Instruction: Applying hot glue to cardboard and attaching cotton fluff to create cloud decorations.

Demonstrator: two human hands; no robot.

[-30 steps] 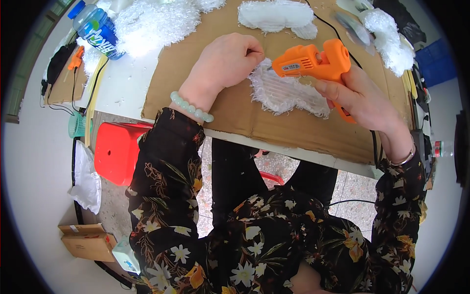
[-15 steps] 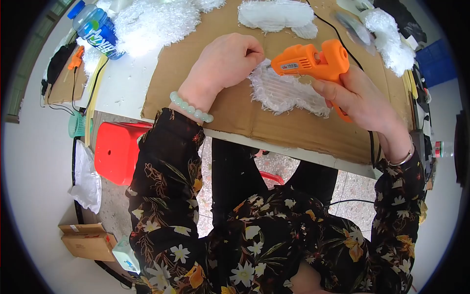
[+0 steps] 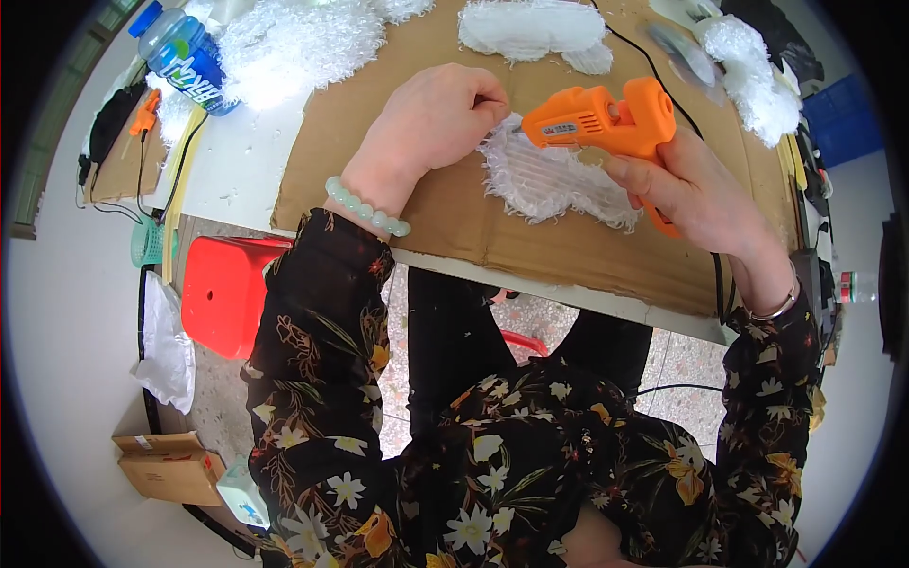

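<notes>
My right hand is wrapped round the handle of an orange glue gun. Its nozzle points left, at the upper left part of a white, fringed, fluffy-edged piece that lies on brown cardboard. My left hand is closed in a pinch at that same upper left edge; the fingertips are mostly turned away, and the fringed piece's edge seems to be between them. A second white fluffy piece lies flat farther back on the cardboard.
White tinsel-like fluff is heaped at the back left beside a blue bottle. More fluff lies at the back right. A black cable crosses the cardboard. A second orange glue gun lies far left, above a red stool.
Hardly anything differs. The view has shifted very slightly; both hands, the glue gun and the fringed piece keep the same places relative to one another.
</notes>
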